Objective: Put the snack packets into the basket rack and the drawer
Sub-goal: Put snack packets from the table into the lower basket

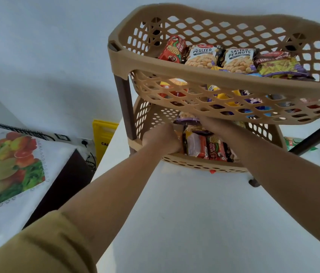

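Our forearms (pixel 116 194) reach into the rack's lower basket (pixel 194 166), left hand (pixel 161 139) curled round upright snack packets (pixel 204 146), light, crinkly, likely slippery, best pinched at sealed ends; whether the half-hidden right hand (pixel 212 123) grips, we cannot tell.

- "SALTED PEANUTS": right peanut packet (pixel 238 60), upper basket (pixel 194 75), middle.
- Same wording, distorted, under red "Haldiram's" logo: left peanut packet (pixel 203 56), just beside it.
- "KHAT…", rest unclear: maroon packet (pixel 273 56), toward right end.
- "MOMS MAGIC": red biscuit packet (pixel 215 148), lower basket (pixel 204 166), front edge.
- "CAU…", cut off: yellow sign (pixel 103 138), beyond bench's left edge.
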`<state>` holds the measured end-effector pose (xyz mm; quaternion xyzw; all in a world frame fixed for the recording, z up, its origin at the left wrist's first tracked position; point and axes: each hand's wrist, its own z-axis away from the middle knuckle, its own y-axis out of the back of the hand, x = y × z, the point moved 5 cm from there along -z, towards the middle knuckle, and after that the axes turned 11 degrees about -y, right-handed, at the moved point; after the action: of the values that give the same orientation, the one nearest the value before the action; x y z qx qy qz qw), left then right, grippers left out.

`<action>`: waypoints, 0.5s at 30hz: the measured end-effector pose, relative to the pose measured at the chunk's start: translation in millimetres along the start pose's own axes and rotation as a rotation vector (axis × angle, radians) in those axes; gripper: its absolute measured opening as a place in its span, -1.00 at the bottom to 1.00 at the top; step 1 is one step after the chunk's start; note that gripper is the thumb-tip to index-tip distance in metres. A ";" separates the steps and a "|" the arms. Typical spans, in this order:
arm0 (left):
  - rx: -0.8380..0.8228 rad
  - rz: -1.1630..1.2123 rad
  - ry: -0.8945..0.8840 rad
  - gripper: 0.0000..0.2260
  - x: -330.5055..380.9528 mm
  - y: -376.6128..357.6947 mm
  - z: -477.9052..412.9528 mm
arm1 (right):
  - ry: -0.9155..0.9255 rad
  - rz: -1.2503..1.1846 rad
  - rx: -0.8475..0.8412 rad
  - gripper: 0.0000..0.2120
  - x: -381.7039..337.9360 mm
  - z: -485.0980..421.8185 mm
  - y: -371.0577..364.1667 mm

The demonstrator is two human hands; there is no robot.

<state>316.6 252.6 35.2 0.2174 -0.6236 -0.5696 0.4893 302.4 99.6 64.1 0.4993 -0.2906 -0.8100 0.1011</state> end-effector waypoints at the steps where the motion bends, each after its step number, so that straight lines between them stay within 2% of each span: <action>1: 0.007 -0.003 0.001 -0.85 -0.3 -0.8 -0.9 | -0.051 0.005 0.024 -0.77 -0.1 -11.4 -4.6; 3: 0.024 -0.007 -0.002 -0.84 -0.5 -1.8 -1.3 | -0.200 0.009 0.006 -0.77 6.6 -29.8 -15.4; 5: 0.048 -0.009 -0.018 -0.81 0.0 -1.1 -0.2 | -0.211 0.113 -0.059 -0.67 4.0 -37.9 -28.5; 7: 0.073 -0.010 -0.041 -0.88 1.4 -0.1 0.7 | -0.134 0.184 -0.074 -0.64 -3.9 -45.5 -39.9; 10: 0.092 -0.009 -0.002 -0.84 0.3 1.7 2.3 | 0.075 0.271 0.084 -0.69 -12.9 -42.1 -42.6; 15: 0.097 -0.007 -0.003 -0.80 1.2 4.1 4.9 | 0.158 0.631 0.234 -0.50 -7.1 -44.5 -45.7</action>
<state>313.0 255.1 40.1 0.2423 -0.6505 -0.5405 0.4754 350.1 123.4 28.5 0.4540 -0.5128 -0.6589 0.3110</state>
